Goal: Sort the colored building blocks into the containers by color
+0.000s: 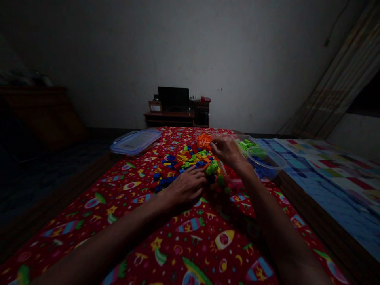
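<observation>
Head | bricks (pixel 191 161) touching left hand (pixel 187 185) (unclenched), left of right hand (pixel 228 151) (can't tell grip) | toward far edge of cloth (pixel 166 231)

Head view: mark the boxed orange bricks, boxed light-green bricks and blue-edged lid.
Boxed orange bricks (pixel 203 139), head view, middle of the heap.
Boxed light-green bricks (pixel 248 145), head view, middle of the heap.
Blue-edged lid (pixel 135 141), head view, flat top panel.
</observation>
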Available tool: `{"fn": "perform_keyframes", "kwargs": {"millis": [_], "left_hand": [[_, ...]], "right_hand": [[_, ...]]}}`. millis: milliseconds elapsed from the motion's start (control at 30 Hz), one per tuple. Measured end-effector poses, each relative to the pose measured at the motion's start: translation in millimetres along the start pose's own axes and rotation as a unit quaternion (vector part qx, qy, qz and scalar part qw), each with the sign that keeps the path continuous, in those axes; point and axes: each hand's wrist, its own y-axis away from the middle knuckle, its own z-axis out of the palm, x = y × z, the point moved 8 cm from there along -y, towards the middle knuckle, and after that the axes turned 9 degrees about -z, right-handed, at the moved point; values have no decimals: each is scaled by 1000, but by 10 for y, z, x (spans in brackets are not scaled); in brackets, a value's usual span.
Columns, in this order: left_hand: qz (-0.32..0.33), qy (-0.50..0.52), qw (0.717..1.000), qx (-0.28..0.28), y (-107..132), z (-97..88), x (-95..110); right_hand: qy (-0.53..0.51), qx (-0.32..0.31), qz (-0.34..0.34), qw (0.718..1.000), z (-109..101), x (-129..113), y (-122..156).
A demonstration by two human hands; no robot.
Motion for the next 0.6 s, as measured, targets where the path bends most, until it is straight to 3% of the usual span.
{"fn": "perform_keyframes", "kwargs": {"millis": [133,400,500,600], "left_hand": [[-84,69,993,50,-21,-131,-419],[-258,136,955,61,140,-175,-1393],[-283,133,947,68,234,-226,-1550],[-282,147,948,32,247,-182,-1539]], "right_hand": [[7,-40,9,999,201,52,28],[39,-199,-38,978,695,-19,172],[73,-233,-63,968,872,-43,214],[89,-248,-91,960,1004,-41,257]]}}
